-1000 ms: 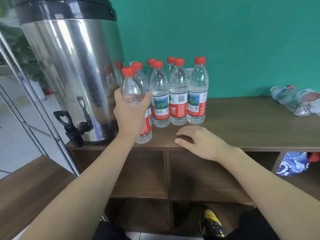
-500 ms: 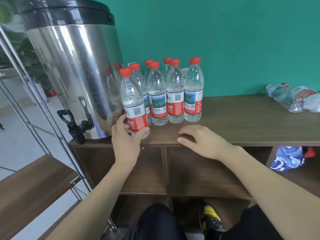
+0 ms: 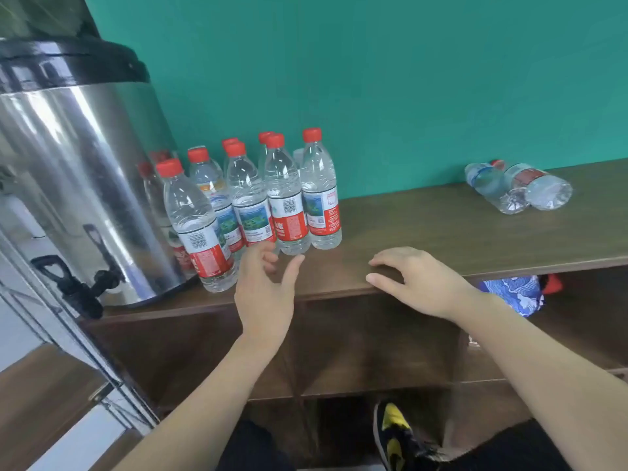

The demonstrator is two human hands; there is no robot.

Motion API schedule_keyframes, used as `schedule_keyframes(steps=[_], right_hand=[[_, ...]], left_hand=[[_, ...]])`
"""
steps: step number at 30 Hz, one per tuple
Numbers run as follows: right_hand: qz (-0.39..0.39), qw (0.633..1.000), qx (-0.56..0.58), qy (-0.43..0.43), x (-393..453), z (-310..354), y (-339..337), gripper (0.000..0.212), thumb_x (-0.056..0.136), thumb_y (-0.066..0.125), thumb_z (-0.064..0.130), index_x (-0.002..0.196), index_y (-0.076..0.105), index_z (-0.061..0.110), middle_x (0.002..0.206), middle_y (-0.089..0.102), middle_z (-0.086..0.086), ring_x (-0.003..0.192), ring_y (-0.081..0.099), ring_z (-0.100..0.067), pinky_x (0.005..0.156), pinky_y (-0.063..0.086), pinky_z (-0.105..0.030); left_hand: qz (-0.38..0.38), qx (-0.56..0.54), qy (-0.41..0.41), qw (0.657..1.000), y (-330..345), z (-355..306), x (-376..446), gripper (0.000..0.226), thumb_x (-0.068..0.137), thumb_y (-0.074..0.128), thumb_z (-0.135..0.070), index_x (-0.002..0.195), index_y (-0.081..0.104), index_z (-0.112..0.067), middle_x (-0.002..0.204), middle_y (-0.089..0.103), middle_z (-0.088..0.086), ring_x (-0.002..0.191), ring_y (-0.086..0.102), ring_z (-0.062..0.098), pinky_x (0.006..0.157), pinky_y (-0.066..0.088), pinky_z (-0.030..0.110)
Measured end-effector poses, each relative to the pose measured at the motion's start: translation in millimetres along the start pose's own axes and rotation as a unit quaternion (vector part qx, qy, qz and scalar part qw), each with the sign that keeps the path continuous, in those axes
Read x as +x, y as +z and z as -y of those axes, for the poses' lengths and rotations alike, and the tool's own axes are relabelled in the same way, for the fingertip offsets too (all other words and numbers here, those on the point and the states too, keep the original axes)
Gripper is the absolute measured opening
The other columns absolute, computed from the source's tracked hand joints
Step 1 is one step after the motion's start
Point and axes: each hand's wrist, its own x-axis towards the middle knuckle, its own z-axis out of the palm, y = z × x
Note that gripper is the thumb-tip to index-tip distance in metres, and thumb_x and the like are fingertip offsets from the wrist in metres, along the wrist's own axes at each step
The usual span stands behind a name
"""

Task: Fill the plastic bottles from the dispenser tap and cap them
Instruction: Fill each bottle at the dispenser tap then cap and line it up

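Capped clear plastic bottle with red cap (image 3: pixel 198 226): stands at shelf-top (image 3: pixel 458 229) front edge, apparently full. Left hand (image 3: pixel 266 290) open, empty beside it; right hand (image 3: pixel 413 280) flat on edge. Next: fetch a lying empty bottle (image 3: pixel 540 185).

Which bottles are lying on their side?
The two bottles at the far right of the shelf top, apart from the upright red-capped group beside the steel dispenser.
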Motion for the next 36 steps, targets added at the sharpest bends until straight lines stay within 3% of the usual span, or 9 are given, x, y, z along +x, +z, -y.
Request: schedule_keyframes(steps=[4,8,12,15,18,23,26,30,36], right_hand=[[-0.053,0.997,-0.003,0.058,-30,-47,-28,0.041,0.097,0.058,0.051,0.122,0.07,0.022,0.127,0.067,0.008,0.123,0.056,-0.015,0.106,0.042,-0.03],[-0.124,0.986,-0.028,0.103,-66,-97,-53,0.033,0.094,0.064,0.044,0.109,0.075,0.017,0.111,0.073,0.004,0.108,0.065,-0.021,0.099,0.049,-0.043],[-0.178,0.973,-0.048,0.139,-94,-138,-73,0.036,0.092,0.062,0.048,0.101,0.076,0.016,0.1,0.073,0.006,0.098,0.066,-0.022,0.092,0.052,-0.047],[-0.199,0.964,-0.061,0.167,-104,-162,-79,0.045,0.093,0.055,0.059,0.103,0.076,0.02,0.107,0.073,0.007,0.106,0.066,-0.023,0.099,0.049,-0.048],[-0.209,0.956,-0.063,0.196,-107,-177,-81,0.054,0.089,0.048,0.067,0.105,0.076,0.023,0.114,0.072,0.008,0.115,0.063,-0.02,0.105,0.044,-0.05],[-0.226,0.95,-0.06,0.205,-101,-178,-83,0.053,0.087,0.048,0.066,0.1,0.077,0.022,0.106,0.074,0.01,0.106,0.065,-0.018,0.105,0.043,-0.047],[-0.233,0.947,-0.057,0.214,-97,-179,-82,0.053,0.086,0.048,0.066,0.098,0.076,0.023,0.101,0.073,0.011,0.099,0.065,-0.018,0.104,0.043,-0.045],[-0.229,0.945,-0.059,0.224,-90,-178,-78,0.053,0.085,0.047,0.068,0.098,0.076,0.025,0.104,0.073,0.011,0.105,0.064,-0.022,0.106,0.042,-0.051],[-0.219,0.95,-0.029,0.221,-74,-153,-69,0.033,0.092,0.064,0.052,0.101,0.075,0.022,0.1,0.072,0.005,0.1,0.062,-0.024,0.104,0.042,-0.045]], left_hand=[[0.094,-0.018,0.081,0.992,72,-62,2,0.038,0.091,0.075,-0.041,0.12,0.058,-0.025,0.108,0.06,-0.012,0.089,0.059,0.007,0.079,0.053,0.034],[0.197,-0.015,0.149,0.969,146,-120,10,0.042,0.094,0.069,-0.045,0.129,0.057,-0.025,0.12,0.06,-0.008,0.1,0.058,0.009,0.085,0.051,0.033],[0.285,-0.003,0.189,0.94,219,-161,14,0.048,0.095,0.064,-0.05,0.136,0.054,-0.026,0.134,0.056,-0.002,0.123,0.054,0.018,0.097,0.05,0.043],[0.32,0.018,0.221,0.921,266,-181,13,0.053,0.097,0.061,-0.052,0.142,0.05,-0.025,0.139,0.052,0.002,0.131,0.047,0.023,0.101,0.047,0.042],[0.351,0.042,0.237,0.905,306,-195,11,0.061,0.097,0.058,-0.055,0.149,0.044,-0.026,0.146,0.044,0.007,0.135,0.04,0.031,0.106,0.043,0.047],[0.409,0.085,0.208,0.885,345,-209,11,0.062,0.098,0.051,-0.06,0.153,0.038,-0.035,0.164,0.019,0.009,0.145,0.026,0.04,0.114,0.035,0.057],[0.405,0.058,0.161,0.898,350,-206,12,0.053,0.096,0.056,-0.059,0.14,0.05,-0.029,0.156,0.027,0.013,0.138,0.035,0.041,0.111,0.038,0.051],[0.362,0.026,0.138,0.921,335,-185,15,0.039,0.093,0.069,-0.046,0.119,0.052,-0.022,0.13,0.042,0.011,0.112,0.054,0.036,0.098,0.045,0.041],[0.316,0.008,0.082,0.945,263,-146,25,0.035,0.086,0.075,-0.023,0.113,0.053,-0.023,0.12,0.052,0.004,0.099,0.057,0.025,0.082,0.041,0.032]])
